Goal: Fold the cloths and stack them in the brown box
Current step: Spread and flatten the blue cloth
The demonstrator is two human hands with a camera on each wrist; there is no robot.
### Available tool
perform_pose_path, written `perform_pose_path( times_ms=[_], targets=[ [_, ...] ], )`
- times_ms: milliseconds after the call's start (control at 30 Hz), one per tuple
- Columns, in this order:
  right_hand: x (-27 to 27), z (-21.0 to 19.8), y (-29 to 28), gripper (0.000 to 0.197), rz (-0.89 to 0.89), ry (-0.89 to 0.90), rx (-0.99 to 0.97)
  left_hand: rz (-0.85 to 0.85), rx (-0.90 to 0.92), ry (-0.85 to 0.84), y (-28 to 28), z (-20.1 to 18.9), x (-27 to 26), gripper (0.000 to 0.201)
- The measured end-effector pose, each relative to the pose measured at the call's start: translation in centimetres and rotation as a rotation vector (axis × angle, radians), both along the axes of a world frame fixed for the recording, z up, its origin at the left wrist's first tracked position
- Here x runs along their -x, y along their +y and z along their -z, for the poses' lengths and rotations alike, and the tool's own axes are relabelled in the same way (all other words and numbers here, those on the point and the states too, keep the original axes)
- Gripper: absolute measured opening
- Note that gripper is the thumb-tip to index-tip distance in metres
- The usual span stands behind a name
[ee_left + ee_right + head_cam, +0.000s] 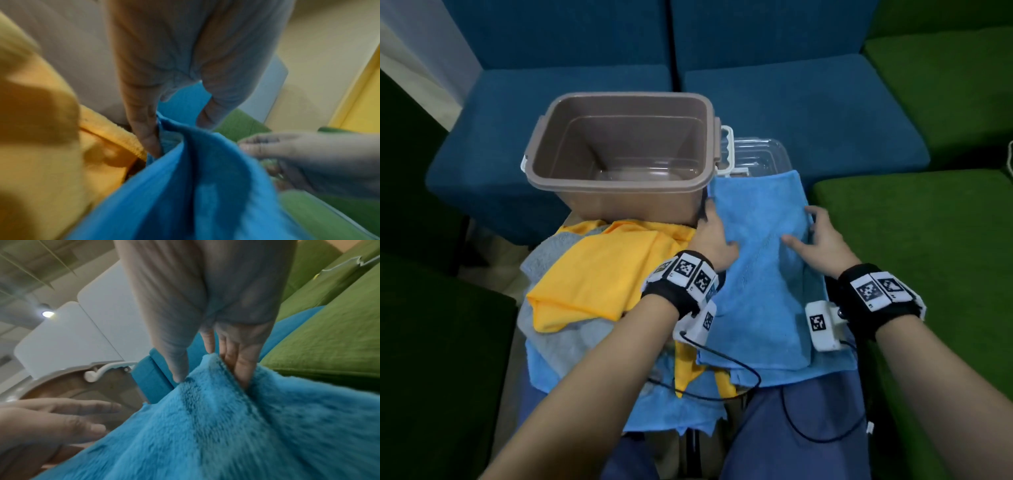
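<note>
A light blue cloth (760, 291) lies flat on my lap, folded lengthwise, to the right of the brown box (619, 181), which is empty. My left hand (714, 233) holds the cloth's left edge beside the box wall, thumb on top. My right hand (811, 233) holds the right edge the same way. In the left wrist view the blue cloth (205, 186) rises between the thumb and fingers of the left hand (179, 134). In the right wrist view a ridge of the blue cloth (226, 426) sits pinched in the right hand (211, 374).
A yellow cloth (602, 270), a grey cloth (558, 342) and more blue cloths lie heaped at the left under my left forearm. A clear lid (760, 154) lies behind the blue cloth. Blue seats (791, 113) stand ahead, green seats (928, 257) on the right.
</note>
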State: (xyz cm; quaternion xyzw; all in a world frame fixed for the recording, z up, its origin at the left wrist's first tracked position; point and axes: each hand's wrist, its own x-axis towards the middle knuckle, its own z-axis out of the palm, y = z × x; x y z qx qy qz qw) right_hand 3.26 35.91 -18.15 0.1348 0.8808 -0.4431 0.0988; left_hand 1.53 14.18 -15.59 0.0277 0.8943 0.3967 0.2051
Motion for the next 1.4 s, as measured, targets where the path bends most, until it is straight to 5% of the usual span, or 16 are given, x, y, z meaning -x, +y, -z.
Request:
perform_pose_path(
  times_ms=[167,300,400,600,733,900,1000,1400],
  targets=[
    [-6.1,1.2,0.3,0.086,-0.079,-0.114,0.144,0.067,-0.012,-0.088,-2.4,-0.6,-5.7,0.102],
    [-8.7,0.0,-0.3,0.096,-0.131,-0.154,0.296,0.068,-0.061,0.012,-2.5,0.0,-8.7,0.094],
    [-9.1,-1.3,-0.1,0.083,-0.182,-0.094,0.328,-0.005,-0.146,0.053,-2.1,0.1,-9.3,0.079],
    [-9.6,-3.0,1.8,0.040,0.033,0.014,0.085,-0.077,-0.248,0.023,-1.5,0.1,-10.8,0.063],
    [-11.8,-1.1,2.5,0.048,-0.082,-0.253,-0.071,-0.070,-0.046,0.015,-1.0,1.6,-12.5,0.047],
    [-12.7,-0.7,3.1,0.048,-0.030,-0.140,-0.045,-0.012,0.164,0.054,-0.6,1.7,-13.7,0.030],
    [-12.5,-1.7,3.2,0.040,-0.006,-0.054,-0.084,-0.018,0.141,-0.011,-0.4,1.9,-13.7,0.015],
    [-12.9,-3.3,1.6,0.042,-0.145,-0.235,-0.500,-0.114,0.136,-0.094,-0.7,2.4,-14.4,0.022]
  ],
)
